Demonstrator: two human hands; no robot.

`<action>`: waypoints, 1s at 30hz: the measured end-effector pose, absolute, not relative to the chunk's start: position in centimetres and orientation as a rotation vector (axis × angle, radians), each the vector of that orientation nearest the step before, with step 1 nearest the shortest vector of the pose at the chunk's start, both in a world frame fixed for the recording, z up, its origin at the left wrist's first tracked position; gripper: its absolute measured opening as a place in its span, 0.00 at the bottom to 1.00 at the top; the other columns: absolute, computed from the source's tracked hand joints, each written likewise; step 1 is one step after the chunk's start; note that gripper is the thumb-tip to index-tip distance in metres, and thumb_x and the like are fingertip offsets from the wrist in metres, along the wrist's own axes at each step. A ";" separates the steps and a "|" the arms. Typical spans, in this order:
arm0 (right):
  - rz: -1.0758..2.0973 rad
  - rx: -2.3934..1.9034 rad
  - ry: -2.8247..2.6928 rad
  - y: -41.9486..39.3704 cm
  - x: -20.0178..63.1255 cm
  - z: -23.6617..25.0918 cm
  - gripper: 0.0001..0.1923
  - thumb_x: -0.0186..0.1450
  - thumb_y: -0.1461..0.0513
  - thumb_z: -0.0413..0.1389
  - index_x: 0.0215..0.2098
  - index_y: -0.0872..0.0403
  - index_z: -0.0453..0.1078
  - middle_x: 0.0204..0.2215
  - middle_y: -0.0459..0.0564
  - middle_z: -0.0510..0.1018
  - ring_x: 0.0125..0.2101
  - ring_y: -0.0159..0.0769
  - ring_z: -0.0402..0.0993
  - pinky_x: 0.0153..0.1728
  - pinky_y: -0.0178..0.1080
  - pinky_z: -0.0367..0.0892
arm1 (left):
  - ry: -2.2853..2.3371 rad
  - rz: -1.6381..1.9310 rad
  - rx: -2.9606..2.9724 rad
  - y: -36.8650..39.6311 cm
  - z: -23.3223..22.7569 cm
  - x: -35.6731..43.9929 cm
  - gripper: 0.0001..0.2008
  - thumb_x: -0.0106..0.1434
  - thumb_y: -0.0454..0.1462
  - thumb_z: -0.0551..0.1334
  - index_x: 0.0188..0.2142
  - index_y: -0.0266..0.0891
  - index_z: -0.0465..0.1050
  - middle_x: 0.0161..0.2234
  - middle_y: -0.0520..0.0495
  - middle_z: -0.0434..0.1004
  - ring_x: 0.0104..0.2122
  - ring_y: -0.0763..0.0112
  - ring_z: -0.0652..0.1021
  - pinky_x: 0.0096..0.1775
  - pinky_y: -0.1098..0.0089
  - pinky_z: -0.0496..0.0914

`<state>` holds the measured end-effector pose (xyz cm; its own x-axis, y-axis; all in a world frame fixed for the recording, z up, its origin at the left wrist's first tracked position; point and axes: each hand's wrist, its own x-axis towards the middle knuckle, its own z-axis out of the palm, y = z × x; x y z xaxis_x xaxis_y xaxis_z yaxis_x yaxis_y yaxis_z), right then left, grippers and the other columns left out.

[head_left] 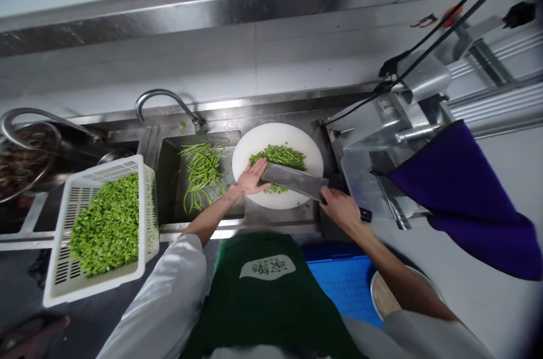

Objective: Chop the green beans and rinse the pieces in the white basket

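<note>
My right hand (340,207) is wrapped round the dark handle of a cleaver (294,179). Its broad blade lies across a round white cutting board (242,151), pointing left. Chopped green beans (282,156) are heaped behind the blade, and a few bits lie in front of it. With fingers stretched and thumb apart, my left hand (252,178) rests at the board's left side, close to the blade's far end; whether it touches the steel I cannot tell. Long uncut green beans (202,172) lie in the sink left of the board.
A white plastic basket (146,206) of chopped green pieces sits at the left. Faucets (163,93) curve over the sinks. Right of the board stands a metal machine (369,144) with a purple cloth (462,195) and black cables. A steel shelf (237,5) runs overhead; a blue crate (345,285) is below.
</note>
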<state>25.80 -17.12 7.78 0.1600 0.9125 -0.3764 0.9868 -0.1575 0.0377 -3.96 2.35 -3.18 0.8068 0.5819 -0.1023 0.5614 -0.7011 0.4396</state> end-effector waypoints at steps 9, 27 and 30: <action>-0.557 2.690 1.391 -15.4 25.8 2.8 0.22 0.81 0.60 0.49 0.68 0.58 0.69 0.49 0.66 0.87 0.47 0.52 0.86 0.43 0.41 0.68 | 1.507 0.597 1.983 -0.3 -9.1 1.7 0.44 0.76 0.58 0.54 0.79 0.32 0.53 0.81 0.30 0.46 0.81 0.45 0.46 0.79 0.43 0.44; -1.912 3.264 1.051 -19.4 31.4 -5.3 0.33 0.52 0.32 0.64 0.31 0.48 0.62 0.15 0.38 0.67 0.14 0.31 0.62 0.16 0.36 0.60 | 1.565 0.704 1.983 -4.7 -9.7 2.5 0.46 0.72 0.58 0.60 0.78 0.30 0.54 0.79 0.26 0.51 0.80 0.42 0.54 0.78 0.43 0.50; -1.970 3.276 0.982 -21.2 30.4 -6.3 0.35 0.50 0.30 0.65 0.31 0.48 0.62 0.14 0.37 0.66 0.14 0.30 0.62 0.16 0.36 0.60 | 1.611 0.754 1.977 -5.7 -9.8 3.6 0.46 0.72 0.56 0.60 0.78 0.28 0.54 0.79 0.23 0.51 0.79 0.41 0.55 0.77 0.44 0.52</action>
